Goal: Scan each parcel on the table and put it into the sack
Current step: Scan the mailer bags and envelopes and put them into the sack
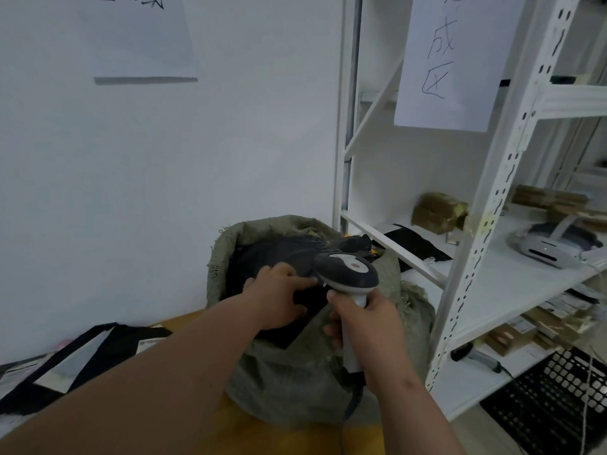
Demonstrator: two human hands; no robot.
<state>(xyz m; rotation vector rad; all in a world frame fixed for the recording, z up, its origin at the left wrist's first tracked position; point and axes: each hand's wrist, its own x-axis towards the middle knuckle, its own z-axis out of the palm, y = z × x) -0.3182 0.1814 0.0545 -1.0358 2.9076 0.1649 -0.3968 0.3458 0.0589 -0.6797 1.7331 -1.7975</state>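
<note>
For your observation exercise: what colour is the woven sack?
The sack is a dull grey-green, seen best in the head view.

Coarse woven sack [279, 372] — smooth plastic scanner [348, 274]

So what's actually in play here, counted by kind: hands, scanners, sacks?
Hands: 2, left hand on a black parcel, right hand gripping a scanner.
Scanners: 2, the held scanner and a spare scanner on the low shelf.
Sacks: 1, green sack.
Total: 5.
</note>
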